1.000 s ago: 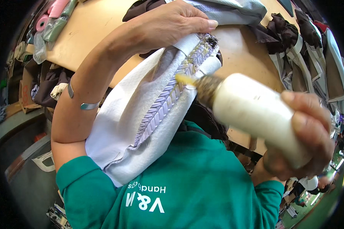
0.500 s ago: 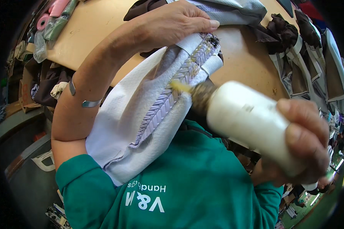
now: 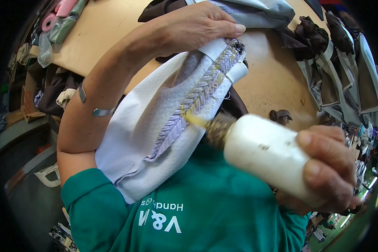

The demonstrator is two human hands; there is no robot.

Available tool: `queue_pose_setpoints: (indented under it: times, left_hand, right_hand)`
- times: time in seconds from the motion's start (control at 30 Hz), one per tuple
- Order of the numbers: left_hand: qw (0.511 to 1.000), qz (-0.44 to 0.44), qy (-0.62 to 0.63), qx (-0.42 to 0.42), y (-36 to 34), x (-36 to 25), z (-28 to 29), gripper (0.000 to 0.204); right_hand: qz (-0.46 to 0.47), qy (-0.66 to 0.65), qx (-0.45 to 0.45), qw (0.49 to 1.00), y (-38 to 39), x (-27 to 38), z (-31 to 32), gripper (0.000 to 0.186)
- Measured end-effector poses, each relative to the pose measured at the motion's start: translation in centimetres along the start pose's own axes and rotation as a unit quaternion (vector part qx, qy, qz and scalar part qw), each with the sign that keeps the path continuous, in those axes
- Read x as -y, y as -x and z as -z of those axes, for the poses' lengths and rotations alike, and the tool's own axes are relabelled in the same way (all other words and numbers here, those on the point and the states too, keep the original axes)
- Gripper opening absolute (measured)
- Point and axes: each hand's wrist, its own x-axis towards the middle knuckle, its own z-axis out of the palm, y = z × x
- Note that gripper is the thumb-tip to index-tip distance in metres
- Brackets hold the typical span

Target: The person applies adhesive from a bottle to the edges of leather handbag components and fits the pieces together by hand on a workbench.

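Observation:
My left hand [image 3: 212, 25] pinches the upper end of a white, fuzzy-backed fabric piece [image 3: 134, 113], which drapes down against my left forearm and chest. Along this piece runs a pale lilac braided strip [image 3: 176, 119]; yellowish smears mark its upper half, and its top end is dark and frayed. A white squeeze bottle [image 3: 260, 153] is gripped by my right hand [image 3: 329, 164] and tilted toward the braid. Its crusted brown neck [image 3: 219, 131] ends in a yellow nozzle [image 3: 195, 119], whose tip appears to touch the braid about midway down.
Behind my hands stretches a tan tabletop [image 3: 277, 75]. A grey fabric piece [image 3: 260, 14] lies at its far side, and several dark and white sewn pieces [image 3: 323, 80] hang over the right. Rolls in plastic [image 3: 61, 25] stand far left, above a cardboard box [image 3: 31, 90].
The bottle and my right hand have shifted slightly down and left, and the nozzle tip has slid lower along the braid. My left hand keeps its pinch, almost unmoved.

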Motion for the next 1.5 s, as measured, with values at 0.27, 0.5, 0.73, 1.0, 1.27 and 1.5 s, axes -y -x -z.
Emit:
queue_pose_setpoints:
  times: [0.27, 0.5, 0.73, 1.0, 1.27, 1.5]
  left_hand:
    - [0.999, -0.032, 0.025, 0.019, -0.1, 0.6, 0.1, 0.035]
    - [0.999, -0.024, 0.028, 0.022, 0.0, 0.6, 0.1, 0.034]
    - [0.999, 0.011, 0.032, 0.015, 0.1, 0.0, -0.1, 0.034]
    - [0.998, -0.055, 0.004, -0.007, 0.1, 0.6, 0.0, 0.033]
    - [0.997, -0.051, 0.049, 0.024, 0.5, 0.1, 0.1, 0.031]
    - [0.998, -0.042, 0.052, 0.017, 0.4, 0.3, -0.1, 0.032]
  right_hand:
    - [-0.006, -0.012, -0.002, 1.0, 0.2, 0.0, -0.2, 0.032]
    - [-0.026, -0.024, 0.015, 0.999, 0.6, 0.1, 0.1, 0.033]
    - [-0.096, -0.001, -0.006, 0.995, 1.7, -0.5, 1.1, 0.033]
    - [-0.155, 0.031, -0.057, 0.986, 1.9, 0.1, 1.0, 0.038]
    - [-0.194, 0.044, -0.046, 0.979, 2.2, 0.0, 1.5, 0.038]
    - [-0.18, 0.048, -0.058, 0.981, 1.5, -0.1, 0.8, 0.038]
